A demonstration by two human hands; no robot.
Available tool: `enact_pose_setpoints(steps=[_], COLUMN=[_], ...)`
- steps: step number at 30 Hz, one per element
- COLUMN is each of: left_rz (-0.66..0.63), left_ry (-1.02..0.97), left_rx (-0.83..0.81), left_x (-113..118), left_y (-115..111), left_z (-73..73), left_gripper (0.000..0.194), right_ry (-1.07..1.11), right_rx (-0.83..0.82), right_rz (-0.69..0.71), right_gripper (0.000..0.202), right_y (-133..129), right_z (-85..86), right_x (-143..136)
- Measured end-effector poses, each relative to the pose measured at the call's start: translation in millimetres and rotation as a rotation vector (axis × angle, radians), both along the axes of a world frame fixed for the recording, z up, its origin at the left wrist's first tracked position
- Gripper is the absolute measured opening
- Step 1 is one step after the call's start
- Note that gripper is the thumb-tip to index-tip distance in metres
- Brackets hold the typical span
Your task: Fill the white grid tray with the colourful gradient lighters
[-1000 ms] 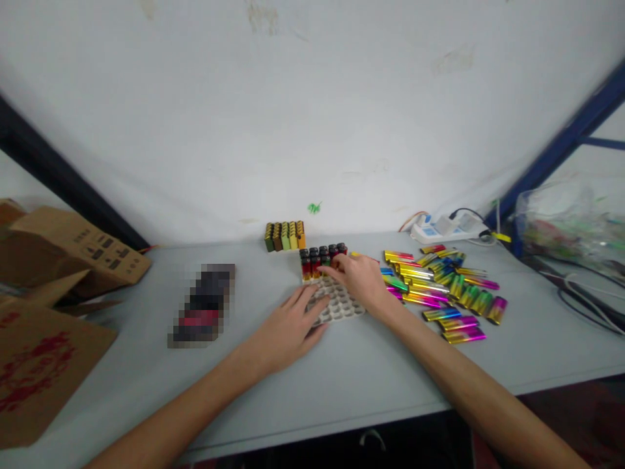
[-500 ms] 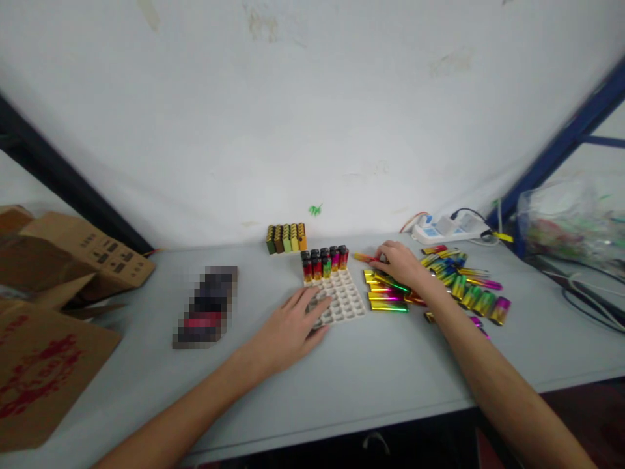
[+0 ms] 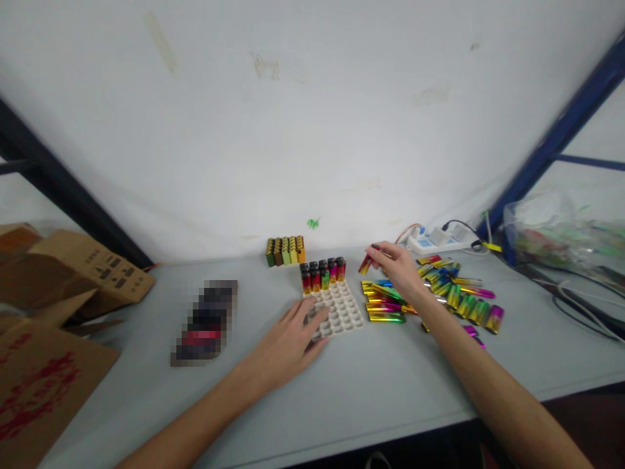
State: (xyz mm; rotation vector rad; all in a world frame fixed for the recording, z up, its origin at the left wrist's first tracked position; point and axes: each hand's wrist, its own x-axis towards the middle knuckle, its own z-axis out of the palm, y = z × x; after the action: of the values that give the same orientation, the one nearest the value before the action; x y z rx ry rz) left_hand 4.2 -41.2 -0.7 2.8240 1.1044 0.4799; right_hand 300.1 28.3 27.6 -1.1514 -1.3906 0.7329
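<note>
My left hand [image 3: 295,335] lies with its fingers spread on the left edge of a white tray [image 3: 344,312] full of small holes. Several shiny lighters with black tops [image 3: 316,279] stand upright in the tray's far rows. Between the fingertips of my right hand [image 3: 394,262] is a red and yellow lighter [image 3: 367,260], tilted and raised just right of the tray. Beneath and beside that hand, loose metallic multicoloured lighters [image 3: 385,306] lie on the table, with more of them [image 3: 463,296] farther right.
A block of green, brown and yellow lighters [image 3: 286,253] stands near the wall. A blurred, pixelated item [image 3: 205,322] lies left of my left hand. Cardboard boxes [image 3: 49,378] are at the far left. At the back right are a white power strip [image 3: 434,240], cables and a plastic bag [image 3: 551,221].
My right hand has picked the red and yellow lighter up from the table and tilted it upright. The left hand stays on the tray. The camera view has shifted slightly.
</note>
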Motion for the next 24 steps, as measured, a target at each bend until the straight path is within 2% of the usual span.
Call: enact_pose_setpoints(steps=[3, 8, 11, 14, 18, 21, 24], left_rz=[0.064, 0.171, 0.204, 0.224, 0.236, 0.213, 0.171], left_ry=[-0.021, -0.012, 0.009, 0.045, 0.045, -0.028, -0.108], left_rx=[0.02, 0.065, 0.061, 0.032, -0.019, -0.074, -0.127], left_x=[2.9, 6.9, 6.4, 5.3, 3.9, 2.3, 0.1], left_y=[-1.7, -3.1, -2.1, -1.0, 1.0, 4.7, 10.0], left_z=[2.5, 8.0, 10.3, 11.4, 9.4, 4.9, 0.1], left_gripper=[0.054, 0.054, 0.058, 0.057, 0.057, 0.056, 0.056], right_ry=[0.102, 0.232, 0.26, 0.245, 0.109, -0.025, -0.125], right_rx=[-0.015, -0.148, -0.215, -0.244, -0.166, -0.121, -0.087], right_rz=[0.082, 0.319, 0.361, 0.282, 0.072, -0.047, -0.115], right_gripper=[0.041, 0.042, 0.043, 0.047, 0.053, 0.047, 0.04], right_y=[-2.6, -16.3, -24.9, -27.4, -22.2, -18.4, -17.8], right_z=[-2.0, 1.5, 4.7, 0.5, -17.3, -28.7, -31.8], right_x=[-7.6, -27.7, -41.4, -53.3, -62.0, -62.8, -61.9])
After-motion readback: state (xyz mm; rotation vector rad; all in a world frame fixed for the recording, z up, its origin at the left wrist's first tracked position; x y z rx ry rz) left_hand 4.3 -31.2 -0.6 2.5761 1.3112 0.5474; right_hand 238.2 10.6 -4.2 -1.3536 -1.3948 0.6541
